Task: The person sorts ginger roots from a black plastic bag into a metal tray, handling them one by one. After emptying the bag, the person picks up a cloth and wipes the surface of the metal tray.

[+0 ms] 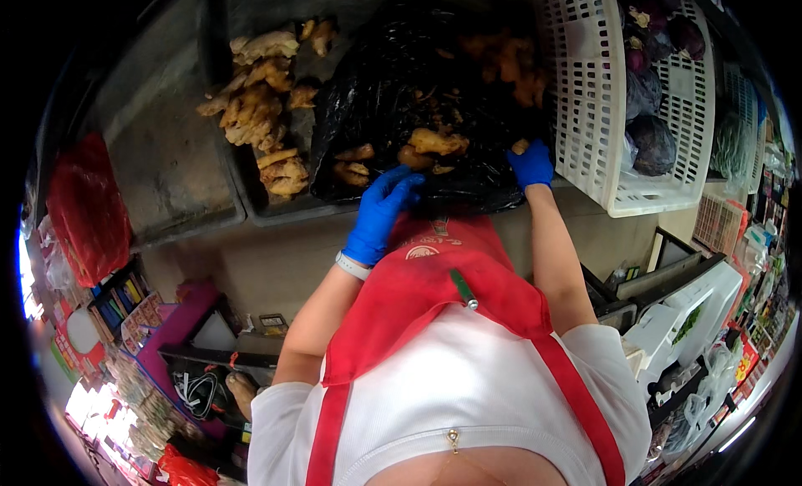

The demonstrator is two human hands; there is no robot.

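Observation:
Ginger roots lie on a spread black plastic bag (369,66) in front of me. My left hand (381,213), in a blue glove, is over the bag's front edge with fingers partly spread and no piece visible in it. Just beyond its fingertips is a larger ginger root (438,141), with smaller broken bits around it. My right hand (532,166), also blue-gloved, is at the bag's right side, with a small ginger piece (520,146) at its fingertips. A pile of ginger (254,113) sits left of the bag, and more roots (510,63) lie in shadow at the far right.
A white slatted plastic crate (583,110) holding red cabbages (651,144) stands close on the right. Left of the ginger pile is a dark grey tray (169,166), with a red plastic bag (88,210) at its outer side. The front tray rim (294,215) runs before my waist.

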